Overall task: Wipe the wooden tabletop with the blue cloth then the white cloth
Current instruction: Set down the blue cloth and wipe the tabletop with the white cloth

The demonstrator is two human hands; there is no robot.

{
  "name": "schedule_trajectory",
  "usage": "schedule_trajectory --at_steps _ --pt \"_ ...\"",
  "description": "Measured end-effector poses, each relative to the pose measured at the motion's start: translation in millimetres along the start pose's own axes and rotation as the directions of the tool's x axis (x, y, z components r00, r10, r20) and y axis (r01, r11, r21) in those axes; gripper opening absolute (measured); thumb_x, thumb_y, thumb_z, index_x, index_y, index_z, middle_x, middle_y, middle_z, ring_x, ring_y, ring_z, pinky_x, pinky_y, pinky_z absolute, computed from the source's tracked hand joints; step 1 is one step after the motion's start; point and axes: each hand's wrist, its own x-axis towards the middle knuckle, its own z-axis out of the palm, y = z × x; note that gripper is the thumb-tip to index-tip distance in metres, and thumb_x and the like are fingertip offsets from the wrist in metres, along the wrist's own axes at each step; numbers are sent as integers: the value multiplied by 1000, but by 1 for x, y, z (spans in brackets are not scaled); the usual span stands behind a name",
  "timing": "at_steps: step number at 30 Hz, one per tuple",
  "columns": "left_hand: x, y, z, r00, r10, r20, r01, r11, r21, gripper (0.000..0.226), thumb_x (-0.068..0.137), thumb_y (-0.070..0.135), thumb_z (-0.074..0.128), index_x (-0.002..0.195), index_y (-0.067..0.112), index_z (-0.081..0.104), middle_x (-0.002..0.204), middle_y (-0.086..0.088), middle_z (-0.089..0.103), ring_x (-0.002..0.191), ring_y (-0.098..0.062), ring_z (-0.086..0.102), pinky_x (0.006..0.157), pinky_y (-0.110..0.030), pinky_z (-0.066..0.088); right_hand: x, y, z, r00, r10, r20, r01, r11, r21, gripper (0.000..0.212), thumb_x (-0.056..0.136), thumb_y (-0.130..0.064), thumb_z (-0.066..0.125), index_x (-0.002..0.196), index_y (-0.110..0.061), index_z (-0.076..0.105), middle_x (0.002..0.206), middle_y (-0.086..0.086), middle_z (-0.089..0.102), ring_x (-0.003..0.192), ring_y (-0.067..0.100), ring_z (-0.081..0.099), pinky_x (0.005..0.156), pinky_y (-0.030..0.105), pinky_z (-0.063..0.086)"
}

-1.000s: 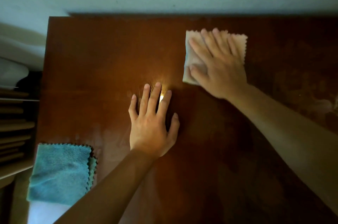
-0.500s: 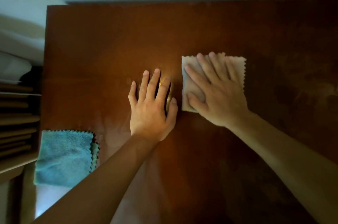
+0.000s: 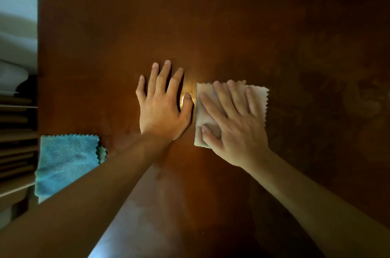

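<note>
Wooden bench [image 3: 211,25] | right hand [image 3: 234,122] flat, pressing white cloth [image 3: 205,116] | left hand [image 3: 162,108] flat, bracing | blue cloth [image 3: 67,162] parked at left edge | second wipe under way; next likely sweeps unwiped areas

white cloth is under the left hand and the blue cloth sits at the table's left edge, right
Not quite. The head view shows the white cloth under the right hand, which presses it flat with straight fingers. The left hand rests bare on the table beside it. The blue cloth does sit at the table's left edge.
</note>
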Motion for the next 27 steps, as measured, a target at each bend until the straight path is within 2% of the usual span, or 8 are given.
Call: schedule_trajectory --at_steps 3,7,10,14,18,20,24,27 --pt "1 -1 0 1000 -3 -3 3 1000 -3 57 98 44 40 149 18 45 162 -9 33 154 -29 18 123 -55 9 22 10 -2 998 -34 50 35 999 -19 68 99 -58 44 159 -28 34 168 8 28 157 31 19 125 57 18" --pt "1 0 0 1000 -12 1 12 1000 -9 58 97 45 41 150 19 45 162 -8 33 154 -28 17 124 -54 8 43 12 -2 993 51 106 -43 996 -75 71 100 -61 30 163 -29 24 171 8 19 159 31 11 127 56 11" --pt "-1 -1 0 1000 -15 -5 15 999 -43 58 96 45 42 149 20 46 162 -7 34 155 -27 17 124 -53 7 21 -2 -1 992 87 96 -79 994 -78 69 102 -58 30 164 -28 21 171 8 14 159 30 6 127 55 10" --pt "0 -3 -4 1000 -26 -7 25 988 -152 56 94 43 50 146 21 50 160 -5 37 154 -25 18 124 -48 4 -41 -39 5 997 79 10 -79 997 9 68 100 -55 44 160 -25 33 169 7 24 158 30 16 125 58 19" --pt "-5 -4 -13 1000 14 25 -8 978 -209 52 95 38 56 145 22 51 160 -2 37 154 -22 18 123 -48 3 -46 -40 6 998 50 -26 -49 999 13 67 97 -56 48 157 -28 40 166 6 32 156 29 23 124 58 22" --pt "-25 -3 -16 998 52 20 -48 982 -180 48 98 36 55 144 20 53 159 -2 39 153 -21 22 123 -49 5 -31 -33 6 999 44 -11 -44 999 -11 68 97 -58 46 158 -29 38 167 7 31 156 29 22 125 56 21" --pt "-85 -1 -17 998 60 20 -55 980 -192 44 99 28 53 140 15 57 155 -5 45 150 -23 30 120 -53 13 1 -19 6 990 128 54 -124 990 -71 72 99 -62 34 162 -29 25 170 8 22 158 31 15 128 53 10" --pt "-113 -5 -12 996 78 35 -69 976 -209 43 99 22 52 141 13 56 155 -7 45 150 -24 29 121 -53 15 3 -25 7 987 144 66 -141 988 -58 71 101 -61 29 163 -27 24 170 9 19 158 32 13 128 55 8"
